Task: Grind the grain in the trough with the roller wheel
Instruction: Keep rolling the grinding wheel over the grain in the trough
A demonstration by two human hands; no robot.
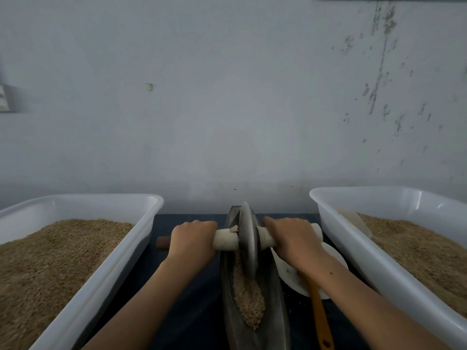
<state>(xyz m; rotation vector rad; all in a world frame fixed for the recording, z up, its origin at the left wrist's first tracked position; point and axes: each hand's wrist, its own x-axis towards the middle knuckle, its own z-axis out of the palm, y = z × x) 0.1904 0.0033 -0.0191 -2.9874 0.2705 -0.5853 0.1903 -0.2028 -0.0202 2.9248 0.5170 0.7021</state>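
Each grip, left hand (192, 239) and right hand (290, 238), is closed round the roller wheel (247, 239) axle.
Grain (249, 299) is held in the trough (274, 296); both white tubs (106, 269) (358, 251) are grain-filled.

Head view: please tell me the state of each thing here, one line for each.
roller wheel: upright in the trough, near its far end.
trough: holds grain.
grain: piled behind the wheel.
left hand: grips left handle.
right hand: grips right handle.
left tub: full of grain.
right tub: holds grain.
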